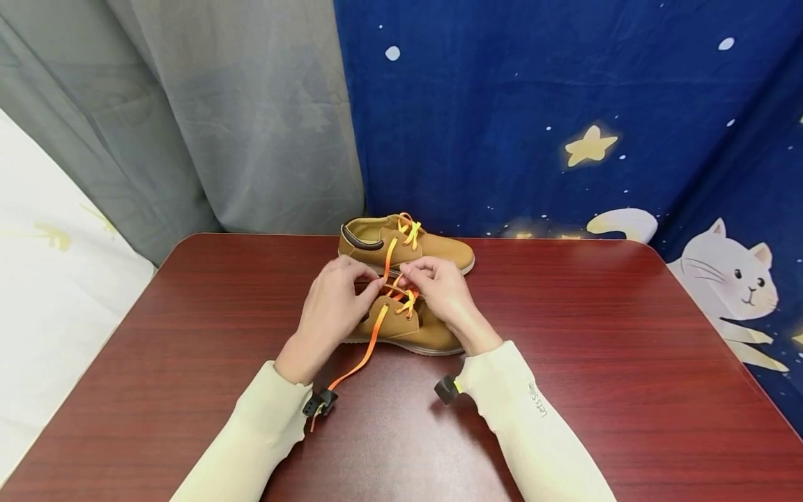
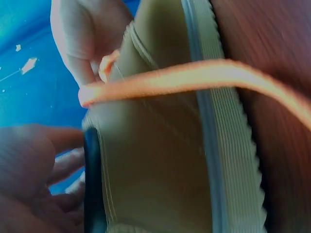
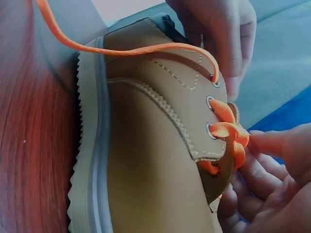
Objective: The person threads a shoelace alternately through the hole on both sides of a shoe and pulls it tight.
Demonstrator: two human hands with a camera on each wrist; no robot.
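Note:
Two tan lace-up shoes stand one behind the other with their toes to the right: the near shoe [image 1: 426, 331] and the far shoe [image 1: 445, 251]. At the near shoe's opening, my left hand [image 1: 335, 293] pinches the top of the tongue [image 3: 234, 112] between thumb and finger. My right hand [image 1: 442, 286] pinches the orange shoelace [image 3: 233, 136] beside the eyelets. The lace crosses in the lower eyelets, and one long end leaves the top near eyelet and trails over the side onto the table. My fingers partly hide the far row of eyelets.
A reddish-brown table [image 1: 596, 348] carries both shoes. The far shoe has its own yellow-orange lace [image 1: 390, 254], with an end hanging toward my left fingertips. A grey curtain [image 1: 251, 139] and a blue starry curtain [image 1: 477, 125] hang behind the table.

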